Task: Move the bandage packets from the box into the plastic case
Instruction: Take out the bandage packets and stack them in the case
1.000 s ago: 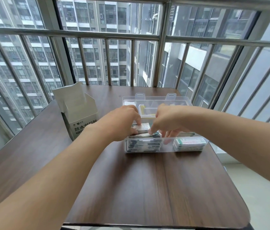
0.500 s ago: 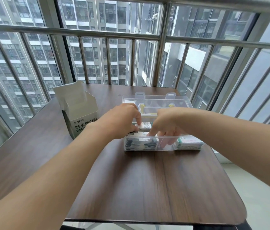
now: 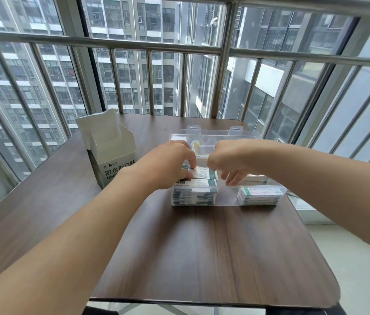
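Note:
A clear plastic case [image 3: 227, 196] stands open on the table, its lid [image 3: 216, 135] lying flat behind it. Its left compartment holds a tall stack of bandage packets [image 3: 193, 194]; a lower stack [image 3: 259, 195] fills the right one. My left hand [image 3: 168, 164] pinches the top packets [image 3: 202, 173] of the left stack between thumb and fingers. My right hand [image 3: 231, 164] hangs over the case's middle, fingers pointing down into it; what they touch is hidden. The white cardboard box [image 3: 111, 151] stands open to the left, and I cannot see inside it.
The dark wooden table [image 3: 202, 258] has rounded front corners and drops off at the right to a tiled floor. A metal window railing [image 3: 220, 51] runs close behind the table's far edge.
Both hands stay over the case. The view has shifted slightly, and my right hand's fingers have moved a little deeper into the case's middle.

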`<state>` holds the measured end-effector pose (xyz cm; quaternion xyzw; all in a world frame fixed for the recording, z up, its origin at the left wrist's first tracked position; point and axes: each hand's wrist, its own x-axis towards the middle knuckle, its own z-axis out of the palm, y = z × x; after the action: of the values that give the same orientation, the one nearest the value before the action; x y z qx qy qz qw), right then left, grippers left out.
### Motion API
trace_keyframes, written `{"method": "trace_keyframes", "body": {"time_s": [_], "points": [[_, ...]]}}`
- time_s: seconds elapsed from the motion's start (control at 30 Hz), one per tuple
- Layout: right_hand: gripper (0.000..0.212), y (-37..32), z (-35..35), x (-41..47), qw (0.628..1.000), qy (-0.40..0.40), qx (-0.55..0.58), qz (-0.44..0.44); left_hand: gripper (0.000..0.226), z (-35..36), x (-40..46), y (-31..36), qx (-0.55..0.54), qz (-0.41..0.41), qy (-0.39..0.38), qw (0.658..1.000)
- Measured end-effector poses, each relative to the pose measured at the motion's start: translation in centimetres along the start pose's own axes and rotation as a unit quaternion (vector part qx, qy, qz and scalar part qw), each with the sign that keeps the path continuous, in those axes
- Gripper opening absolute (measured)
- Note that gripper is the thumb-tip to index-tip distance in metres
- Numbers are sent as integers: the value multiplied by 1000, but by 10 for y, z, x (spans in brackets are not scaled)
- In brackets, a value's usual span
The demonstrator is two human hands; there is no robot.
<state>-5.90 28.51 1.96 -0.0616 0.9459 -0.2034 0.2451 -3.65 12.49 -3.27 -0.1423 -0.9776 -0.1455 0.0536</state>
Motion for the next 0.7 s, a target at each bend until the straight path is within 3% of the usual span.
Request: {"method": "trace_keyframes", "body": {"time_s": [0.23, 0.5, 0.7], "points": [[31, 0, 3, 3, 997, -1, 79, -5, 23, -1, -2, 0, -9, -2, 0, 1000], [31, 5, 1, 4, 998, -17, 62, -13, 25, -3, 1, 0, -6, 4, -7, 1000], [19, 11, 0, 4, 999, -16, 12, -46, 21, -3, 4, 3, 38, 6, -12, 999]]}}
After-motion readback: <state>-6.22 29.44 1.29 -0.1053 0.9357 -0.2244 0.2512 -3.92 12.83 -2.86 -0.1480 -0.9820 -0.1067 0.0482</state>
